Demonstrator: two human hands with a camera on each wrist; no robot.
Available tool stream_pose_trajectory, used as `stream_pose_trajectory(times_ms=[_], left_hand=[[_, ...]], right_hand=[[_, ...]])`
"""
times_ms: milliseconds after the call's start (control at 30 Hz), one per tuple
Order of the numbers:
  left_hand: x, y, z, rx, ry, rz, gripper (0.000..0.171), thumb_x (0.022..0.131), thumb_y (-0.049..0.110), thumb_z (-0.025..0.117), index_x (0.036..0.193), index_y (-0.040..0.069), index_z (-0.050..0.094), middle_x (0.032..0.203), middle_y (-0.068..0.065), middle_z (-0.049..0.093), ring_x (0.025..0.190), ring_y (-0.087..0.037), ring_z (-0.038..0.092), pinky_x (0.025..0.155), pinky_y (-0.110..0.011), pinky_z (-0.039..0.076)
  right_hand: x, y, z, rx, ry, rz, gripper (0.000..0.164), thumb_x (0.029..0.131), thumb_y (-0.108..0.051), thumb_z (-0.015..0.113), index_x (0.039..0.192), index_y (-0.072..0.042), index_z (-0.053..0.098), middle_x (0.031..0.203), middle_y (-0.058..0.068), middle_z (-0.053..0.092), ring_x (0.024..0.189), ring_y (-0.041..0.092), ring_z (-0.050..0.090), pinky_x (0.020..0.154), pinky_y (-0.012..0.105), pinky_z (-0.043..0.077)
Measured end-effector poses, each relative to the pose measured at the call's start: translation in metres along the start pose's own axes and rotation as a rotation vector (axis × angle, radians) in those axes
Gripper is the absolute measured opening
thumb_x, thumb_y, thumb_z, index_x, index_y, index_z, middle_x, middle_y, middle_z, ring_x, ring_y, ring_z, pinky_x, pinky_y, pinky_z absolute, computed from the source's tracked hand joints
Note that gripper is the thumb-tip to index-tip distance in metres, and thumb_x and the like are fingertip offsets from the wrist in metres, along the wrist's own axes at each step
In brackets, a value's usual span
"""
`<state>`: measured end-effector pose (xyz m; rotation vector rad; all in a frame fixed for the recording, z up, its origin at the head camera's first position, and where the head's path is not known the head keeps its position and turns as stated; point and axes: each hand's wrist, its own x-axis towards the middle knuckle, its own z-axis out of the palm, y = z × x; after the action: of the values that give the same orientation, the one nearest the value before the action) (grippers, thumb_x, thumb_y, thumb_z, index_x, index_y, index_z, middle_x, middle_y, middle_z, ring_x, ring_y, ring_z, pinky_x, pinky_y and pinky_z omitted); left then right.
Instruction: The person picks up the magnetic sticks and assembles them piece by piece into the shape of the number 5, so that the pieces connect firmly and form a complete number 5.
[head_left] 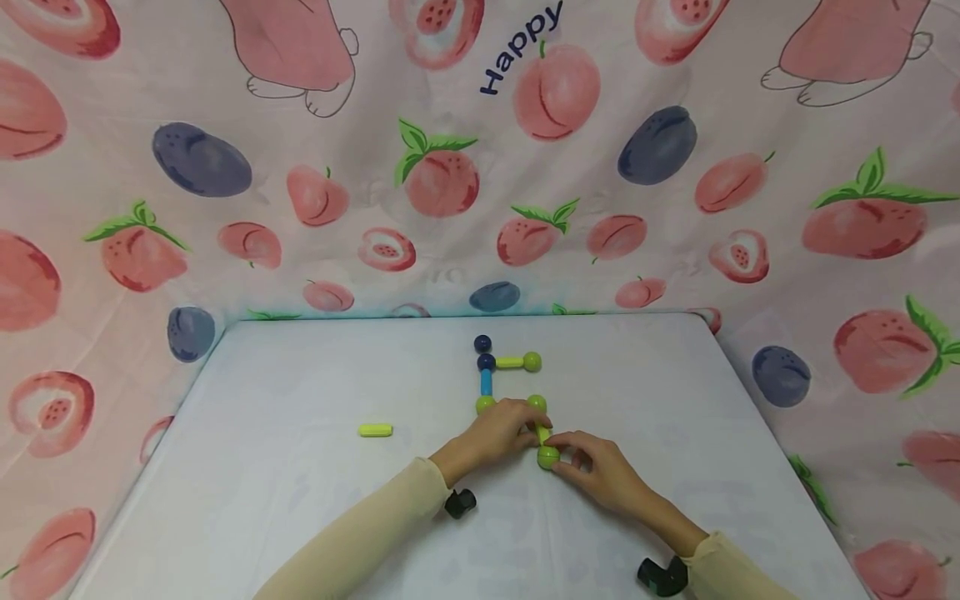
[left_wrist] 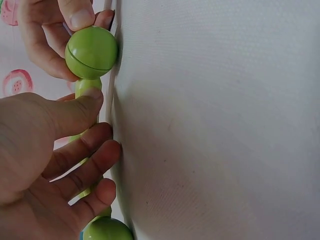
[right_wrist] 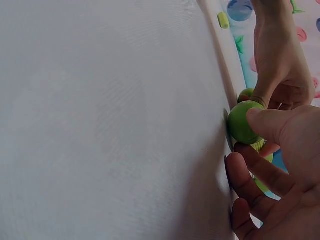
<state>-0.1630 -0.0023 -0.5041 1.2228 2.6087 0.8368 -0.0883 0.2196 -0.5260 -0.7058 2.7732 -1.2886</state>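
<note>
My left hand pinches a short yellow-green rod between thumb and index finger, its other fingers loosely bent. At the rod's near end sits a green ball with a seam line, which my right hand holds with thumb and fingers; ball and rod meet in the left wrist view. Another green ball is at the rod's far end. Left of it, partly behind my left hand, a green ball joins a blue rod leading up to a dark blue ball.
From the dark blue ball a yellow-green rod runs right to a green ball. A second dark blue ball sits just beyond. One loose yellow-green rod lies left on the white table. A fruit-print cloth hangs behind.
</note>
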Motion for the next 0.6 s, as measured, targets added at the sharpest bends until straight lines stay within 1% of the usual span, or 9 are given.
stream_pose_trajectory(times_ms=[267, 367, 500, 600], left_hand=[[-0.005, -0.001, -0.003, -0.032, 0.001, -0.008, 0.03, 0.096, 0.011, 0.074, 0.126, 0.01, 0.072, 0.114, 0.0, 0.074, 0.101, -0.012, 0.067, 0.091, -0.02, 0.05], [-0.01, -0.003, -0.007, -0.038, 0.019, -0.013, 0.033, 0.096, 0.01, 0.074, 0.128, 0.01, 0.07, 0.114, -0.002, 0.073, 0.099, -0.014, 0.067, 0.087, -0.02, 0.05], [-0.019, -0.006, -0.014, -0.054, 0.056, -0.027, 0.033, 0.096, 0.012, 0.074, 0.129, 0.012, 0.07, 0.108, -0.003, 0.074, 0.088, -0.01, 0.064, 0.078, -0.02, 0.05], [-0.028, -0.009, -0.02, -0.073, 0.092, -0.026, 0.033, 0.096, 0.012, 0.074, 0.129, 0.012, 0.07, 0.108, -0.005, 0.074, 0.085, -0.009, 0.063, 0.076, -0.022, 0.051]], right_hand=[[0.001, -0.001, 0.001, -0.003, -0.011, 0.023, 0.032, 0.09, -0.011, 0.08, 0.121, -0.016, 0.069, 0.109, -0.002, 0.073, 0.074, 0.005, 0.059, 0.067, 0.027, 0.052], [0.002, -0.001, 0.001, -0.003, -0.016, 0.038, 0.032, 0.09, -0.012, 0.08, 0.119, -0.017, 0.069, 0.109, -0.004, 0.073, 0.074, 0.005, 0.059, 0.068, 0.027, 0.052], [0.002, 0.0, 0.0, 0.005, -0.023, 0.043, 0.032, 0.09, -0.014, 0.081, 0.12, -0.017, 0.07, 0.109, -0.004, 0.073, 0.073, 0.004, 0.059, 0.067, 0.027, 0.052], [0.002, 0.0, 0.0, 0.01, -0.03, 0.052, 0.032, 0.09, -0.015, 0.08, 0.121, -0.017, 0.071, 0.109, -0.003, 0.073, 0.074, 0.004, 0.059, 0.066, 0.025, 0.051]])
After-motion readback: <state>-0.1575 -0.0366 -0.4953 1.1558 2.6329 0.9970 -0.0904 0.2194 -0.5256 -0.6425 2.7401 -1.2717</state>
